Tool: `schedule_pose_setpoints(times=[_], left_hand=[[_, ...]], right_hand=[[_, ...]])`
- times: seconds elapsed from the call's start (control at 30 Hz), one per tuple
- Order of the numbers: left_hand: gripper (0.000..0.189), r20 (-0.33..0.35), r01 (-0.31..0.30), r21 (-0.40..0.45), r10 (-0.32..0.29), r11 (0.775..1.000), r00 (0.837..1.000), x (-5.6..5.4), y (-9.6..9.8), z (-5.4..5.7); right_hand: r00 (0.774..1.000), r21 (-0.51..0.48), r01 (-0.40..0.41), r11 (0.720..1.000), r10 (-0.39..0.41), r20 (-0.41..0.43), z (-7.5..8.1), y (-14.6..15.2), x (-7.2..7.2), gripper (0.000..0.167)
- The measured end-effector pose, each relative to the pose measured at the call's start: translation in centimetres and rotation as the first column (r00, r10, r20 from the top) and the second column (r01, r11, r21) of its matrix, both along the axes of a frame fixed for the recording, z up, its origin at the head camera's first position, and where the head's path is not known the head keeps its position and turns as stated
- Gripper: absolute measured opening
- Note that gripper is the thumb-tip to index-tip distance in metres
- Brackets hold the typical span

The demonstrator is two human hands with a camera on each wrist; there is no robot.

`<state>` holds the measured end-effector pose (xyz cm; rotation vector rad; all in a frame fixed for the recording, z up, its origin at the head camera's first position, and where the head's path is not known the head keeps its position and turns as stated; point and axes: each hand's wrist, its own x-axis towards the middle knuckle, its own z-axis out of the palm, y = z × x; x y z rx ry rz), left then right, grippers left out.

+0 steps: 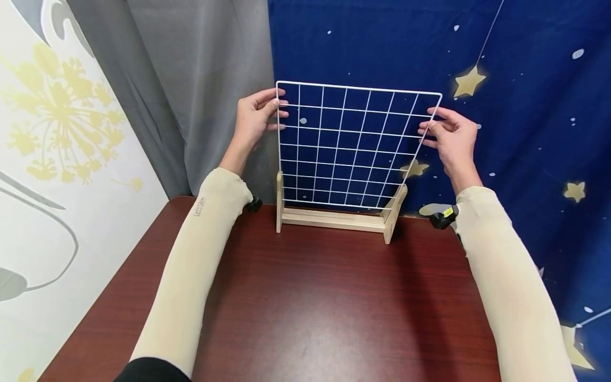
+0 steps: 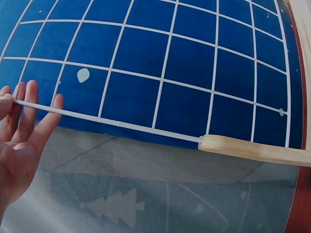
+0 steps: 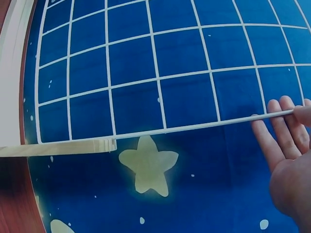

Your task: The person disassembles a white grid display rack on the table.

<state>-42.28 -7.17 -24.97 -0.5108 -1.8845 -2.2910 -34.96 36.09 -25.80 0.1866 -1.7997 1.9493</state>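
Note:
A white wire grid panel [image 1: 341, 144] stands upright between the two side pieces of a pale wooden stand [image 1: 332, 219]. Near the top of the panel's left edge, my left hand [image 1: 254, 118] pinches the outer wire between thumb and fingers. My right hand [image 1: 455, 137] pinches the opposite edge at about the same height, its fingertips behind the wire. In the left wrist view the panel's side wire meets the end of a wooden side piece [image 2: 252, 149]. The other side piece [image 3: 63, 147] meets the wire likewise in the right wrist view.
The stand is at the back of a reddish-brown table [image 1: 334, 297]. Close behind hangs a blue curtain [image 1: 525, 159] with stars, beside a grey curtain [image 1: 167, 69]. On the left is a white patterned cloth [image 1: 62, 223]. Both forearms wear cream sleeves [image 1: 191, 265].

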Motion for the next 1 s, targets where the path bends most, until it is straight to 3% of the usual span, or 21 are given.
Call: schedule_pose_setpoints(times=[0.2,0.57,1.0], left_hand=[[0.028,-0.016,0.021,0.009,-0.021,1.0,1.0,0.0,-0.1,-0.4],[0.029,-0.062,0.023,-0.071,-0.028,0.997,0.998,0.3,0.0,-1.5],[0.031,-0.054,0.024,-0.109,-0.03,0.994,0.998,0.7,0.1,-3.0]], right_hand=[[0.999,0.014,0.0,1.0,0.0,-0.033,-0.3,0.1,0.0,0.033],[1.0,0.037,0.015,0.999,-0.014,-0.011,-2.2,0.5,0.3,0.029],[0.999,0.105,0.037,0.994,-0.038,0.012,-4.1,0.9,0.5,0.029]])
